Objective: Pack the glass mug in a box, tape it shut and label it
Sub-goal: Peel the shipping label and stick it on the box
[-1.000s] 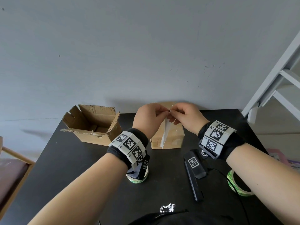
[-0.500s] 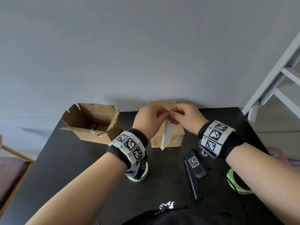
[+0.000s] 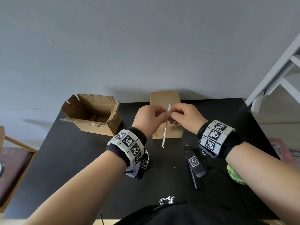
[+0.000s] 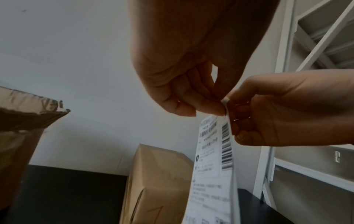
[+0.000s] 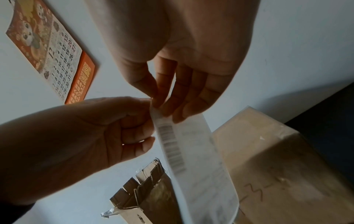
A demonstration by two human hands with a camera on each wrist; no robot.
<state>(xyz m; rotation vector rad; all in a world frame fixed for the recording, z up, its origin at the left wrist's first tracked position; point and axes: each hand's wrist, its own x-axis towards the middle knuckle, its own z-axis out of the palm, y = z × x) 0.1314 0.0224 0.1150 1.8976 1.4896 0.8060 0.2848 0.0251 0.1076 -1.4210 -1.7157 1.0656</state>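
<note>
- Together, the left hand [image 3: 148, 117] and right hand [image 3: 186, 116] pinched the top edge of a white shipping label [image 3: 165, 127] between thumb and fingertips, holding it in the air above a black table [image 3: 73, 159].
- Barcodes and printed lines showed on the label [image 4: 214, 159], which hung down edge-on in front of a closed brown box [image 3: 164, 101] standing at the table's far edge by the wall.
- Left of that box, well apart, sat an open torn carton [image 3: 92, 114], flaps raised.
- A roll of green tape [image 3: 234, 175] lay partly under the right forearm.
- The glass mug could not be seen.
</note>
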